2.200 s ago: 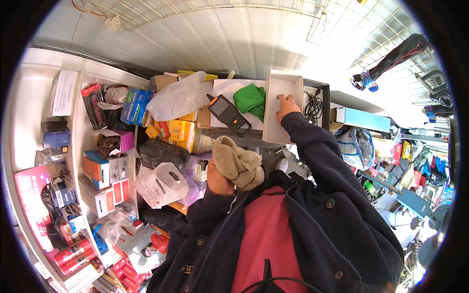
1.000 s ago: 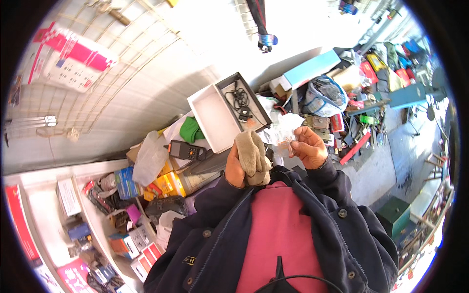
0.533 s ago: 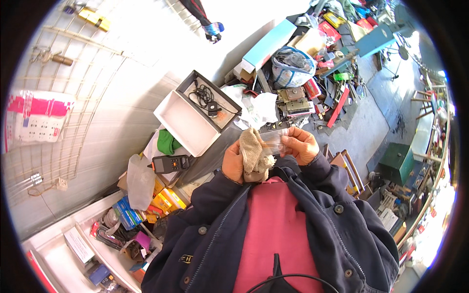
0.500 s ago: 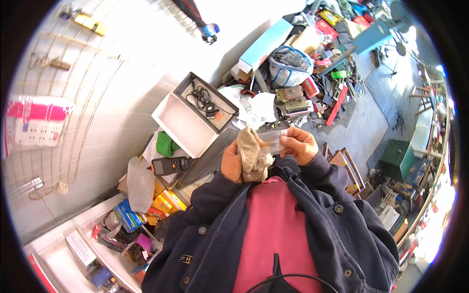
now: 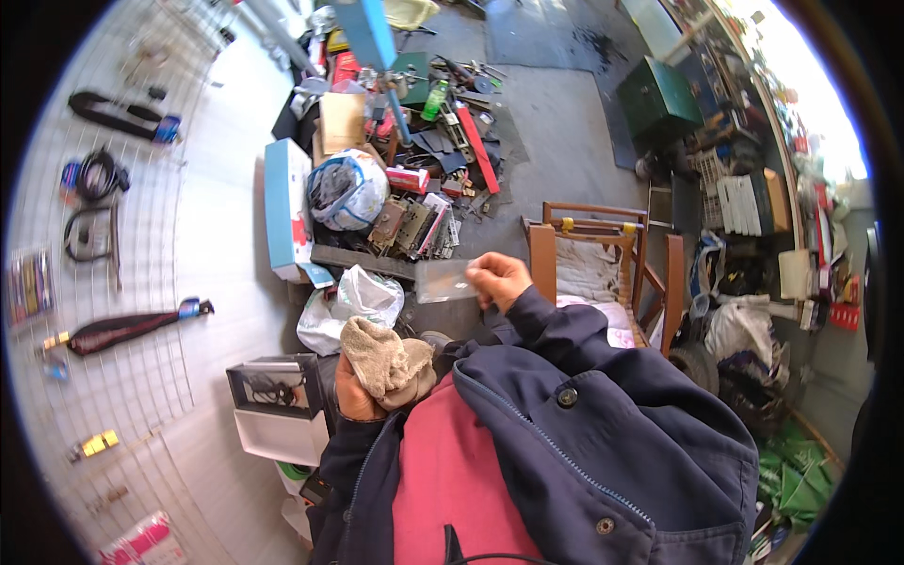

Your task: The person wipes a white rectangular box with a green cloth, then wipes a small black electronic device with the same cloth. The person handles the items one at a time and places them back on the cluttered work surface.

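A crumpled beige terry cloth [image 5: 383,363] is bunched in my left hand [image 5: 356,388], close to my chest on the left. The cloth covers most of that hand's fingers. Farther forward and to the right, my right hand [image 5: 502,280] pinches the edge of a small clear plastic bag [image 5: 443,281] between thumb and fingers. The bag hangs out to the left, apart from the cloth. Something thin and brownish shows faintly through it, too unclear to name. A white plastic bag [image 5: 363,299] lies just beyond the cloth.
An open box [image 5: 282,435] with a black cable stands at the left. Ahead, a blue-and-white bag [image 5: 347,188], metal locks [image 5: 414,226] and tools cover the floor. A wooden chair [image 5: 603,259] stands to my right, with a green metal box [image 5: 659,99] behind it.
My view has swung to the right. The hands, close together before, are now apart: the right one has carried the clear bag away from the cloth. The cloth stays in my left hand.
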Tool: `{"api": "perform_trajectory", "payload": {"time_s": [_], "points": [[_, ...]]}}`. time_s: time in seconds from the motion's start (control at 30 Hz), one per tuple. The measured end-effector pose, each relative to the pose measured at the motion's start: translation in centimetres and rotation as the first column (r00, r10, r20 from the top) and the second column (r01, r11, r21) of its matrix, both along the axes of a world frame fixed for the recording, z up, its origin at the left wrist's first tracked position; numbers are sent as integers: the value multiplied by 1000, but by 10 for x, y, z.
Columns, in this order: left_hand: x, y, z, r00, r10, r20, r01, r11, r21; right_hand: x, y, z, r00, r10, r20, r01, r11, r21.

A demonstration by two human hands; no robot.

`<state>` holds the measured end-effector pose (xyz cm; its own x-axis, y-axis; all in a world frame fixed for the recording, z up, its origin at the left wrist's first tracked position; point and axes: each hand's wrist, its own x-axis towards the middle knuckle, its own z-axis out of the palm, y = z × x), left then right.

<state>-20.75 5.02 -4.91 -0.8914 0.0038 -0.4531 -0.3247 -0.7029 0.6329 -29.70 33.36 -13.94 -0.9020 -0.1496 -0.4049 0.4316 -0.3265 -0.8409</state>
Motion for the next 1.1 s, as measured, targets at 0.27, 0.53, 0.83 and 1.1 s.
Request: {"api": "perform_trajectory", "payload": {"time_s": [0.27, 0.53, 0.83, 1.1], "points": [[-50, 64, 12, 975, -167, 147, 190, 969, -160, 63, 190, -233, 522, -672, 526, 579, 731, 360], [-53, 90, 0, 897, -234, 374, 359, 879, -312, 66, 206, -320, 349, -652, 673, 704, 656, 271], [-63, 109, -14, 839, -222, 497, 424, 839, -340, 96, 218, -363, 52, -773, 633, 854, 362, 372], [-70, 115, -21, 818, -260, 514, 462, 828, -317, 131, 268, -382, -95, -784, 613, 861, 245, 446]]}}
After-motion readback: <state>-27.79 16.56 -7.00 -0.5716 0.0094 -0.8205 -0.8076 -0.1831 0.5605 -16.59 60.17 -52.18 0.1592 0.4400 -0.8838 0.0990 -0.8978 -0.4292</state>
